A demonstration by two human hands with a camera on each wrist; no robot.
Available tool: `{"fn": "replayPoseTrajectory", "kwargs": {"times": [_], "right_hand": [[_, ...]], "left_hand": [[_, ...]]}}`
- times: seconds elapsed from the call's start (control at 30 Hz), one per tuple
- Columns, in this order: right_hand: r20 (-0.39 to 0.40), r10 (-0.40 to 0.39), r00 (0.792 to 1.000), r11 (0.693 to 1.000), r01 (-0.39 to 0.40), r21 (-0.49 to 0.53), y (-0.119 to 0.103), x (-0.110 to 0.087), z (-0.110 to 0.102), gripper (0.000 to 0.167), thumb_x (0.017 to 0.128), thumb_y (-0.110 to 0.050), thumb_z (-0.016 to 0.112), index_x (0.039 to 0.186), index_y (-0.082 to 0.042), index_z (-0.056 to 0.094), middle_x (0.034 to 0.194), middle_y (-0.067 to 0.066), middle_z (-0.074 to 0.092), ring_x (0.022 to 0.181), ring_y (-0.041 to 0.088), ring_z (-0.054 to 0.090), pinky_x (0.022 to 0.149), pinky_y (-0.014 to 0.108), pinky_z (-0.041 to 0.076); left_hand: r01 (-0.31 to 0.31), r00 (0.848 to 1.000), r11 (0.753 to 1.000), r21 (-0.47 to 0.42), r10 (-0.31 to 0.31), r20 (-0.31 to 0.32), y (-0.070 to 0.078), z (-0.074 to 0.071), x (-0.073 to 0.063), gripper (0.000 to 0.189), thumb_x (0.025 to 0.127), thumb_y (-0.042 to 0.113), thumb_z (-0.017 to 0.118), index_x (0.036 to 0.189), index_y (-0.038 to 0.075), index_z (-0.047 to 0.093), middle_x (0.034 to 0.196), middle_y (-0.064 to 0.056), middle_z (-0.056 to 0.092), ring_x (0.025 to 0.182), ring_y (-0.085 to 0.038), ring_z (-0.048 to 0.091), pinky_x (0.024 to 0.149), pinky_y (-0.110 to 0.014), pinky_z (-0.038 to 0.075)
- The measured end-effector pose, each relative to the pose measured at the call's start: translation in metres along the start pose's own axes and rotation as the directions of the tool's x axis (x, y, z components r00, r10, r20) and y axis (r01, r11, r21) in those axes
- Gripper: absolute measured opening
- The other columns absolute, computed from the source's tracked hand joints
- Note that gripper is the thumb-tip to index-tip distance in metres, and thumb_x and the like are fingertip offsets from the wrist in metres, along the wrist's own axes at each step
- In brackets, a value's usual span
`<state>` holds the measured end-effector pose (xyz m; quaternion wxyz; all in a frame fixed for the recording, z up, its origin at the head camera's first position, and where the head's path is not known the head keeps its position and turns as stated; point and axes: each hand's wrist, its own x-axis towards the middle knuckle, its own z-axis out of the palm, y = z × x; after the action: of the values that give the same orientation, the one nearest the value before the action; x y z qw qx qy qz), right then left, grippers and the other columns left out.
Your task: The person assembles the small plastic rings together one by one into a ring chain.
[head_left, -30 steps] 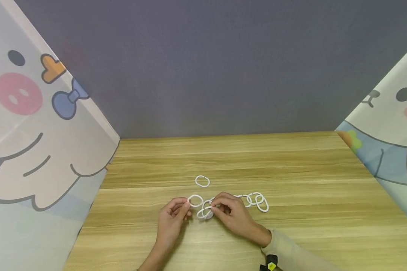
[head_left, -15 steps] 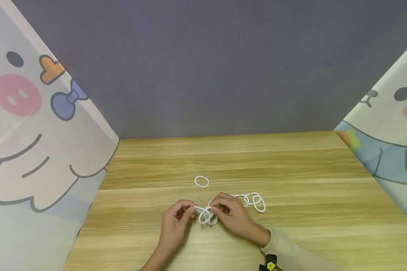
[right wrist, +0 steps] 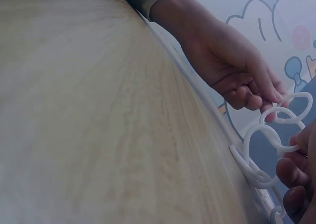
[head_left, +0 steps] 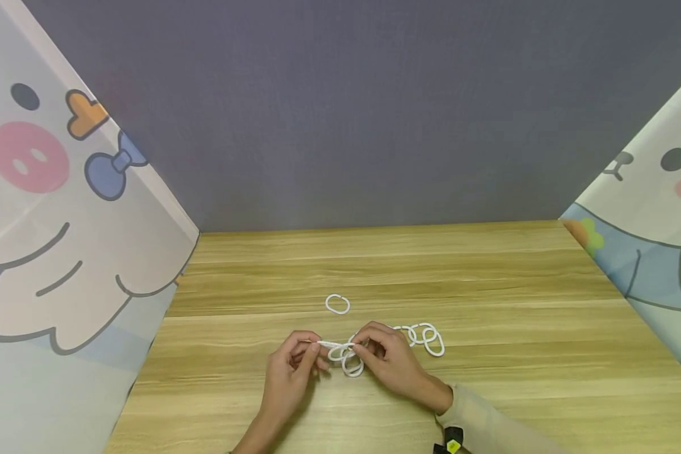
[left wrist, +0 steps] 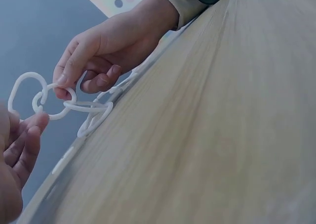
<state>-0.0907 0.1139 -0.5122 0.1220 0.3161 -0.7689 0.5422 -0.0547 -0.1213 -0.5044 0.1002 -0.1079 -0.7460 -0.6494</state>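
My left hand point(head_left: 286, 372) pinches a white plastic C-shaped chain link point(left wrist: 28, 74) between thumb and fingers. In the left wrist view this link overlaps a second white link point(left wrist: 74, 96), which my right hand point(head_left: 394, 366) pinches between thumb and index finger. Whether those two are hooked together I cannot tell. Below my right fingertips another link point(head_left: 353, 376) dangles, joined to the held one. More of the white chain point(head_left: 442, 347) runs behind the right hand and lies on the table to its right, partly hidden by that hand.
A single loose white link point(head_left: 349, 305) lies on the wood-grain table point(head_left: 488, 277) beyond the hands. A grey panel point(head_left: 374, 126) stands at the back. Cartoon-printed panels rise at the left point(head_left: 91, 233) and right point(head_left: 658, 208).
My left hand has brought its link rightward against the right hand's link, then drawn back slightly left. That link has turned from face-on to nearly edge-on. My right hand stays almost still.
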Motion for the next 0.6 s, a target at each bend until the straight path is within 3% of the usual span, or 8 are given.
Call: {"fn": "replayPoseTrajectory", "kwargs": {"times": [0.13,0.33,0.47,0.6], "right_hand": [[0.000,-0.001,1.000,1.000,0.001,-0.001,0.0002,-0.0003,0.0000,0.015,0.098,0.002,0.081,0.100,-0.013,0.079,0.087,-0.003,0.071,0.070,-0.002,0.053,0.054,0.018,0.048],[-0.001,-0.009,1.000,1.000,0.009,-0.003,0.0002,0.0001,-0.0002,0.017,0.098,0.002,0.081,0.101,-0.014,0.079,0.088,-0.003,0.071,0.070,-0.002,0.053,0.055,0.017,0.048],[0.014,-0.023,1.000,1.000,0.022,0.020,-0.0004,0.0006,-0.0010,0.017,0.096,0.003,0.083,0.102,-0.012,0.079,0.092,0.000,0.073,0.070,-0.002,0.055,0.054,0.017,0.048],[0.033,-0.050,0.998,0.998,0.048,0.046,-0.0003,0.0003,-0.0017,0.018,0.094,0.005,0.084,0.104,-0.010,0.079,0.098,0.004,0.075,0.070,-0.001,0.056,0.053,0.017,0.048]], "left_hand": [[0.056,0.998,0.997,-0.059,-0.056,-0.009,0.0018,0.0002,0.0002,0.008,0.107,-0.004,0.067,0.113,-0.004,0.071,0.097,-0.017,0.081,0.077,-0.018,0.079,0.066,-0.030,0.065],[0.151,0.983,0.974,-0.166,-0.166,-0.079,0.0038,-0.0006,0.0028,0.010,0.106,-0.004,0.070,0.111,-0.012,0.068,0.096,-0.026,0.079,0.075,-0.013,0.077,0.067,-0.024,0.063],[0.207,0.966,0.960,-0.190,-0.231,-0.115,0.0042,-0.0027,0.0048,0.018,0.103,-0.007,0.072,0.118,-0.013,0.065,0.097,-0.021,0.080,0.077,-0.011,0.075,0.070,-0.022,0.062],[0.227,0.959,0.955,-0.192,-0.254,-0.128,0.0038,-0.0038,0.0058,0.023,0.103,-0.008,0.072,0.124,-0.012,0.065,0.099,-0.017,0.082,0.082,-0.012,0.075,0.076,-0.023,0.063]]}}
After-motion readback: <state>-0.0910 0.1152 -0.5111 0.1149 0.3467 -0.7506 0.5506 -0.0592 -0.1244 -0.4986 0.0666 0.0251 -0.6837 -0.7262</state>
